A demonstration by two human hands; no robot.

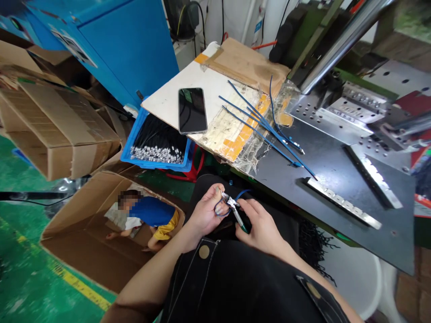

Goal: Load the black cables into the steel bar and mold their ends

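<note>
In front of my lap, my left hand (pixel 207 213) pinches the end of a thin blue cable (pixel 243 193), which loops around its fingertips. My right hand (pixel 261 222) is closed around pliers (pixel 239 220) with dark green handles. Their metal jaws meet the cable end by my left fingertips; whether they bite on it I cannot tell. Beyond my hands, several blue cables (pixel 257 119) lie across the table's edge and the dark metal plate. A slotted metal bar (pixel 343 202) lies near their ends, with a second bar (pixel 375 175) further right.
A phone (pixel 192 110) lies on the white tabletop (pixel 164 99). Below it stands a blue bin (pixel 134 162) of black cables with metal ends. At left, a person (pixel 151 211) is inside a cardboard box (pixel 77 242). A press machine (pixel 353 107) stands at right.
</note>
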